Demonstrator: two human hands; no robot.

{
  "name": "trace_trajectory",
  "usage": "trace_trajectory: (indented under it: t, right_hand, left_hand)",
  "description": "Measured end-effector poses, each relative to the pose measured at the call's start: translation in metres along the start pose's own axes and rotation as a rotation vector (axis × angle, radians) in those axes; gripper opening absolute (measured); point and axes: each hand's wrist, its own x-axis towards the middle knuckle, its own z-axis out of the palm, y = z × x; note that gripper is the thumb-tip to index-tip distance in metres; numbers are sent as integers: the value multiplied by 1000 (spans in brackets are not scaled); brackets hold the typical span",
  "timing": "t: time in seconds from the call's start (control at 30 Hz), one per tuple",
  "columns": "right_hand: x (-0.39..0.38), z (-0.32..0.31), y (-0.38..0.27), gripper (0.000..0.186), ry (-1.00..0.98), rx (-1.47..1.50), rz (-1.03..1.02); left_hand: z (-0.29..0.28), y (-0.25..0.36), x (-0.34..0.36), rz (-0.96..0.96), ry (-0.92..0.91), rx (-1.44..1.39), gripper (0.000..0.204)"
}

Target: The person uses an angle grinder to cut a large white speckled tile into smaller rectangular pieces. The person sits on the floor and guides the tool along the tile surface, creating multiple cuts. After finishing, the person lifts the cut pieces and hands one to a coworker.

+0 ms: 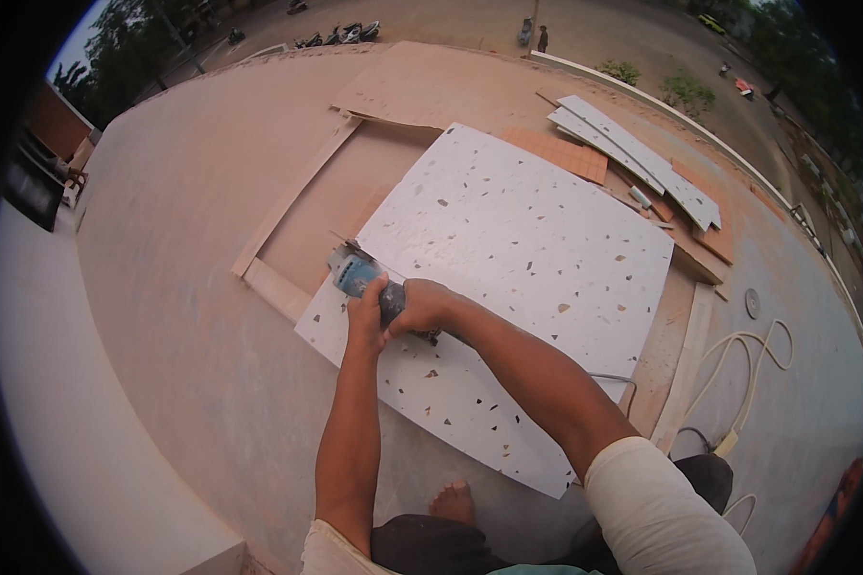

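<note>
Fingers of the left hand (366, 309) and right hand (420, 305) curl closely round the body of a blue handheld cutter (357, 276), probably an angle grinder, its blade hard to make out. It sits at the left edge of a white speckled terrazzo slab (537, 230), near the left corner; a timber frame (300, 194) juts from beneath, and a cream cable (727, 443) lies past the right edge.

Short cream sleeves (657, 503) and dark trousers (431, 544) show, with perhaps a green shirt front (537, 570); one foot (454, 502) is bare.
</note>
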Motion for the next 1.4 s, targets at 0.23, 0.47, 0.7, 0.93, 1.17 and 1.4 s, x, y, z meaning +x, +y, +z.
trace_trajectory:
  t: [0.23, 0.47, 0.7, 0.93, 1.17, 1.4]
  right_hand:
    - [5, 0, 0, 57, -4, -30, 8]
    - [8, -1, -1, 55, -33, -23, 23]
    - [12, 0, 0, 58, -46, -21, 44]
    - [3, 0, 3, 66, -32, -39, 19]
    - [-17, -1, 8, 69, -21, 16, 27]
    - [-25, -3, 7, 63, -18, 6, 10]
  left_hand:
    - [-1, 0, 3, -11, 7, 42, 34]
    - [-1, -1, 7, -30, 7, 19, 31]
    - [-2, 1, 8, -54, 29, 41, 31]
    - [0, -2, 2, -53, 31, 46, 31]
    - [8, -12, -11, -24, 40, 35, 27]
    - [5, -17, -16, -7, 25, 78, 27]
